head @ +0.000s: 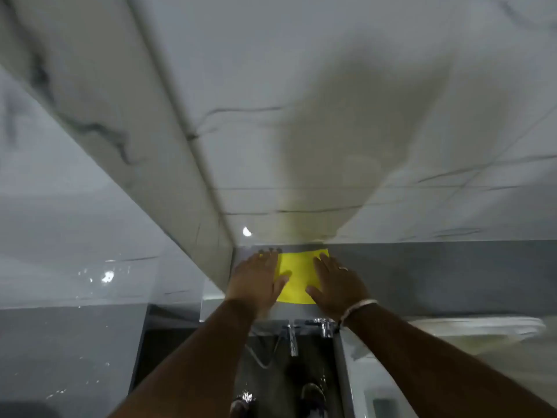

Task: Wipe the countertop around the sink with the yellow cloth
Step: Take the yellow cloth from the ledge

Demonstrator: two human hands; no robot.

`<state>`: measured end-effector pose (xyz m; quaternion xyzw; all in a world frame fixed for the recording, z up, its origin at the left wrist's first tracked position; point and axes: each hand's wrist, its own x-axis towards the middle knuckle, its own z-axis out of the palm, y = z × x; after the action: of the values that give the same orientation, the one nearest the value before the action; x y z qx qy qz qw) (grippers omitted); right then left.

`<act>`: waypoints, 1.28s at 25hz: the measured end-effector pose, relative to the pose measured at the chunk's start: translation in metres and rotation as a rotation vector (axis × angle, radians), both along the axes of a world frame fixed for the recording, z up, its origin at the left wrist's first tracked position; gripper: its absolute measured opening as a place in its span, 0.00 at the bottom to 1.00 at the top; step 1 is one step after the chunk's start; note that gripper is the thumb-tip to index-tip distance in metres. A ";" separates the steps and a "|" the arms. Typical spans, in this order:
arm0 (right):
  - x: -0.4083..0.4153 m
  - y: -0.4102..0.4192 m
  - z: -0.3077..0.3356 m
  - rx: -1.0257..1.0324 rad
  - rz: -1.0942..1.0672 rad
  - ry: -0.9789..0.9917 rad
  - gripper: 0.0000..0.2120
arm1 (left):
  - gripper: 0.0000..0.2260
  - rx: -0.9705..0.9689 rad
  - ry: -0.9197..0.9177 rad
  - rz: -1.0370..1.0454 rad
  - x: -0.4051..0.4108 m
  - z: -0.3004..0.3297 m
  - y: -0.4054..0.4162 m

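A yellow cloth [298,274] lies flat on the grey ledge [422,276] behind the tap, against the marble wall. My left hand [256,282] presses flat on the cloth's left edge, fingers spread. My right hand [337,285] lies flat on its right side, with a ring on one finger and a pale bracelet at the wrist. Both palms rest on top of the cloth and neither curls around it. Below my wrists sits the chrome tap [294,339] over the dark sink basin [271,378].
A marble wall [331,116] rises straight behind the ledge, and a marble column [168,176] closes in on the left. A glossy side wall [75,236] stands further left. A white object [488,325], blurred, lies at the right. Shoes [313,396] show at the bottom.
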<state>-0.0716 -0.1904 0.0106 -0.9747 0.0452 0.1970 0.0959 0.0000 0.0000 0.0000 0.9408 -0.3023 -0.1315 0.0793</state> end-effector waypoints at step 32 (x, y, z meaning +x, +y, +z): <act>0.006 0.150 0.089 0.344 0.590 0.095 0.18 | 0.08 -0.451 0.071 0.519 -0.124 0.093 0.186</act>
<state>-0.0661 -0.0399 0.0995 -0.9050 -0.2682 0.2662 0.1955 -0.1242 0.1859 0.0932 0.9399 -0.0716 -0.0696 0.3265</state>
